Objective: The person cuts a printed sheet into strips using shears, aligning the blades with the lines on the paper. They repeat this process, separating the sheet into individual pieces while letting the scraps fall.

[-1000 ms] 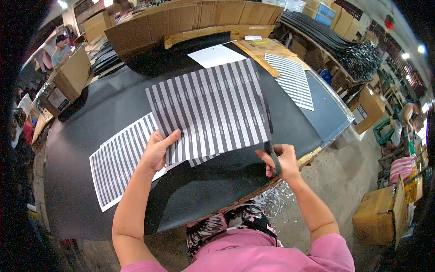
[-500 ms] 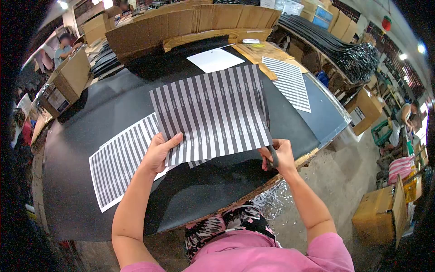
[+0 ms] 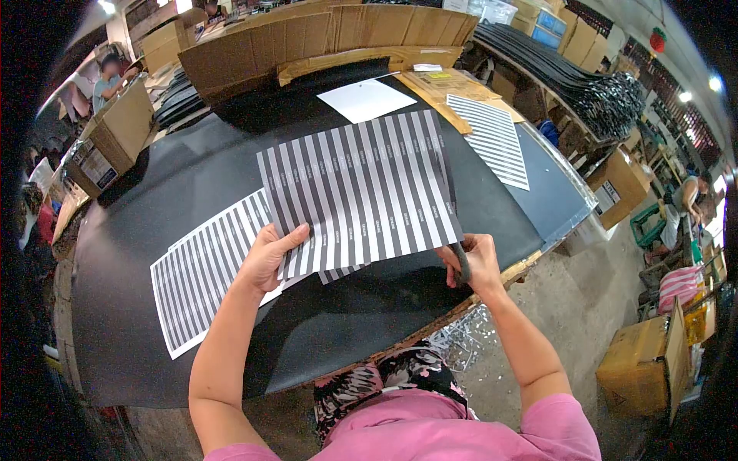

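Note:
A sheet of paper printed with black and white stripes (image 3: 361,192) is held up over the black tabletop (image 3: 346,323). My left hand (image 3: 269,257) pinches its lower left corner, thumb on top. Around the dark handles of a pair of scissors (image 3: 462,265) my right hand (image 3: 478,265) is closed, at the sheet's lower right edge. The blades are hidden behind the paper. More striped sheets (image 3: 204,276) lie on the table at the left, partly under the held sheet and my left arm.
Further back lie a white sheet (image 3: 366,100) and another striped sheet (image 3: 492,138) beside flat brown cardboard (image 3: 438,88). An upright cardboard strip (image 3: 330,34) borders the far edge. Paper scraps (image 3: 461,338) litter the floor by a cardboard box (image 3: 642,361). Other people are in the background.
The held sheet has shifted very slightly, with its right edge curling a little differently near the scissors. Both hands stay almost in place.

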Demonstrator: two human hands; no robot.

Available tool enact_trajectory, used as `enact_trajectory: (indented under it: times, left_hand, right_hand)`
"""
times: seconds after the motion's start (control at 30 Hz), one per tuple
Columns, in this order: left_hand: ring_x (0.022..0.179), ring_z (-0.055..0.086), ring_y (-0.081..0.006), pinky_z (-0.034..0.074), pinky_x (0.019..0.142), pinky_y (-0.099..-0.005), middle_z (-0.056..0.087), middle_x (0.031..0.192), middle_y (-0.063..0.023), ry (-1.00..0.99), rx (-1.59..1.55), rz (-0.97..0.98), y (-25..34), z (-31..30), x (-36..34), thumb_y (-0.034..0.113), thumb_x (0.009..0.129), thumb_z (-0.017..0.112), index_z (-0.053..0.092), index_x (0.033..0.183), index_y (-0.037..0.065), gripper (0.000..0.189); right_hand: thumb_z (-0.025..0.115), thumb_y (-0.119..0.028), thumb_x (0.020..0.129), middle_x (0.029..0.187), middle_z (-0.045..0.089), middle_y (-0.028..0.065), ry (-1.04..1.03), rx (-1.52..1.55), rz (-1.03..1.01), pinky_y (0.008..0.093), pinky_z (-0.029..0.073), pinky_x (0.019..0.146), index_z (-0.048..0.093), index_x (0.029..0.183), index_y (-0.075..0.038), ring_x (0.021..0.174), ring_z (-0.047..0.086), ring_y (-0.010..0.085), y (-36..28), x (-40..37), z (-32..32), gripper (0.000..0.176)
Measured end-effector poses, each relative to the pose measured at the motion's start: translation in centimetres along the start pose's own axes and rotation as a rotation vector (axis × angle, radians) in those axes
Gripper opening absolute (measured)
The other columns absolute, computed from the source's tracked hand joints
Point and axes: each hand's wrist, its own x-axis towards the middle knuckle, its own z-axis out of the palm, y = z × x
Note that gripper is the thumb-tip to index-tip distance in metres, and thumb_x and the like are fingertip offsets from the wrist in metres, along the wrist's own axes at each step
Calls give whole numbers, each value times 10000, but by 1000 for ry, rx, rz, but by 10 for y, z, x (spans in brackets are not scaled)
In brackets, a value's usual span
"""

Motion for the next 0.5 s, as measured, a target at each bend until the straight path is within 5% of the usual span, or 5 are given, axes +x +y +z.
enact_trajectory:
  times: [0.07, 0.5]
  left_hand:
    - [679, 640, -118, 539, 589, -230, 650, 837, -115, -12, 45, -9, 2, 0, -2, 151, 799, 656, 583, 958, -29, 251]
    - [704, 631, -110, 530, 599, -211, 642, 862, -114, 1, 156, 20, 0, 3, -3, 140, 806, 646, 575, 972, -39, 255]
  right_hand:
    - [677, -172, 754, 504, 488, 37, 14, -35, 27, 246, 377, 329, 549, 620, 46, 367, 496, 116, -1, 0, 0, 286]
    - [650, -126, 734, 486, 521, 70, -1, 85, 33, 250, 398, 343, 567, 645, 56, 384, 524, 132, 4, 8, -5, 219]
